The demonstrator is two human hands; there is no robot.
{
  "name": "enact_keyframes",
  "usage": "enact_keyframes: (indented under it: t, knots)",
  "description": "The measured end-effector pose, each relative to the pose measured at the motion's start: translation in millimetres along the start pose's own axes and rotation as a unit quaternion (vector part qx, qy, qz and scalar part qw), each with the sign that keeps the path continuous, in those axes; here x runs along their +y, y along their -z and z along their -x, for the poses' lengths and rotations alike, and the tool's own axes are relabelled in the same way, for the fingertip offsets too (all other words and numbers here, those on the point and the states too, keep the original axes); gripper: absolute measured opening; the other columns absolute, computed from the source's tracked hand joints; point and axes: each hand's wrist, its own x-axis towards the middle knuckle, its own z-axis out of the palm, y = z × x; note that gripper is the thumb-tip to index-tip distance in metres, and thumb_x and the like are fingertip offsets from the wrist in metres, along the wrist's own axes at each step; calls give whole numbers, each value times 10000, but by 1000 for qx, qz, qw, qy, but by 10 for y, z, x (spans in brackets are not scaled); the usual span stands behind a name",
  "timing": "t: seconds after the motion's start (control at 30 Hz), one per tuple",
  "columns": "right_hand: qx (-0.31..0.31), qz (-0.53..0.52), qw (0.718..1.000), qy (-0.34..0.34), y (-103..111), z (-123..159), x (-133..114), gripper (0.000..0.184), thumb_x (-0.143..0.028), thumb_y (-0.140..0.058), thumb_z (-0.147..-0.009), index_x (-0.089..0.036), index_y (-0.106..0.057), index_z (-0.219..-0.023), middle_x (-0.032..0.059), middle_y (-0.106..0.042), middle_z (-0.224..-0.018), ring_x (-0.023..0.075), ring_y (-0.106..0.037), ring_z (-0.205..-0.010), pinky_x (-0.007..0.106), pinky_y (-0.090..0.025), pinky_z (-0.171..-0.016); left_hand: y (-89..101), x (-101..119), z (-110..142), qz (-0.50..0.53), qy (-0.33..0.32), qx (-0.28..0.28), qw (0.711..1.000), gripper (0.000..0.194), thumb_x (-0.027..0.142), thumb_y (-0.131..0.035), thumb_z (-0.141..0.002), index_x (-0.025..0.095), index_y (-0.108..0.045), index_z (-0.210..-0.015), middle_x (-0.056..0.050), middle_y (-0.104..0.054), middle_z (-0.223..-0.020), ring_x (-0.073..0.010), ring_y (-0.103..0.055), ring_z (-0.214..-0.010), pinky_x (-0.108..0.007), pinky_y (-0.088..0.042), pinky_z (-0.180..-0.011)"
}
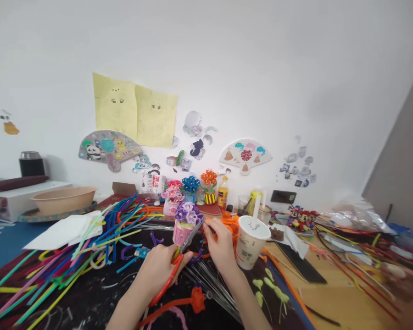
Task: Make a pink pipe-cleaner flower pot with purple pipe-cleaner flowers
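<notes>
My left hand (160, 266) is wrapped round a pair of scissors (190, 237) with orange and yellow handles. Their grey blades slant up and to the right, the tips close to the fingers of my right hand. Thumb and fingers of my right hand (220, 245) are pinched together at the blade tips; a small purple bit shows there, but what they hold is too small to make out. Right behind the blades stands a pink pot (181, 233) with purple pipe-cleaner flowers (187, 212). Short purple pipe-cleaner pieces (156, 238) lie left of it.
Many coloured pipe cleaners (72, 256) spread over the left side. A paper cup (252, 243) with a straw stands close to my right hand. Pots of blue flowers (191, 184) and orange flowers (209, 178) line the back. Another person's blurred hand (409, 293) is at far right.
</notes>
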Motion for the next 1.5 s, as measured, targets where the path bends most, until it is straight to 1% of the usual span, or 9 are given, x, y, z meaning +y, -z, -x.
enact_keyframes:
  t: [0.23, 0.37, 0.5, 0.6, 0.7, 0.93, 1.17, 1.4, 1.5]
  knots:
    - [-5, -34, 999, -39, 28, -14, -90, 261, -312, -425, -897, -173, -619, -792, 48, -597, -759, 177, -557, -730, 279, -436, -685, 38, 74, 4, -1, 5, 10, 1000, 456, 555, -335, -851, 200, -449, -589, -20, -559, -515, -168, -564, -527, -239, -254, -512]
    - [16, -65, 996, -61, 24, -32, -137, 275, -380, -489, -861, -196, -617, -1021, 87, -630, -1005, 224, -565, -963, 362, -426, -869, 39, 163, 1, 21, 33, 24, 999, 484, 537, -294, -870, 193, -465, -575, -34, -547, -501, -162, -566, -517, -230, -283, -519]
    - [97, -81, 978, -163, -44, 12, -222, 705, -409, -753, -612, -227, -456, -1224, 102, -503, -1221, 278, -446, -1163, 432, -344, -994, 17, 194, -21, 58, 52, 49, 996, 503, 505, -250, -888, 188, -471, -567, -40, -544, -504, -140, -540, -484, -219, -298, -508]
    - [12, -229, 935, -272, -118, 94, -319, 740, -397, -779, -578, -225, -423, -1204, 77, -536, -1104, 244, -556, -992, 408, -439, -896, -14, 164, -43, 83, 52, 59, 993, 467, 449, -257, -893, 186, -475, -573, -39, -552, -507, -135, -532, -484, -215, -313, -515]
    - [-96, -397, 849, -334, -161, 164, -444, 746, -399, -794, -573, -225, -404, -1185, 19, -557, -937, 179, -611, -771, 346, -511, -739, -30, 131, -48, 100, 46, 55, 992, 392, 372, -291, -881, 185, -500, -607, -45, -581, -531, -137, -543, -491, -213, -330, -525]
    - [-112, -476, 756, -435, -170, 218, -618, 811, -458, -818, -528, -205, -388, -1166, 52, -575, -1000, 197, -624, -848, 328, -522, -715, 102, 203, -11, 111, 102, 89, 985, 267, 258, -360, -829, 187, -538, -644, -64, -648, -615, -157, -595, -553, -214, -340, -535]
    - [-265, -492, 764, -323, -359, 390, -667, 1037, -444, -865, -433, -192, -360, -1303, 46, -641, -930, 237, -593, -969, 359, -464, -847, 145, 203, -19, 79, 133, 79, 985, 220, 266, -433, -806, 179, -546, -639, -59, -649, -617, -157, -572, -540, -219, -309, -517]
    - [-50, -396, 872, -283, -276, 182, -526, 656, -573, -630, -715, -200, -476, -1232, 70, -605, -1035, 196, -583, -955, 296, -454, -845, 113, 296, 6, 70, 107, 66, 990, 391, 381, -353, -874, 178, -567, -618, -84, -635, -603, -183, -604, -595, -224, -323, -532]
    - [23, -365, 885, -289, -207, 97, -409, 569, -561, -612, -729, -202, -523, -1162, 63, -623, -983, 191, -588, -863, 293, -475, -784, 65, 380, 18, 25, 92, 49, 994, 453, 469, -350, -869, 182, -572, -599, -89, -619, -586, -199, -605, -611, -230, -313, -531]
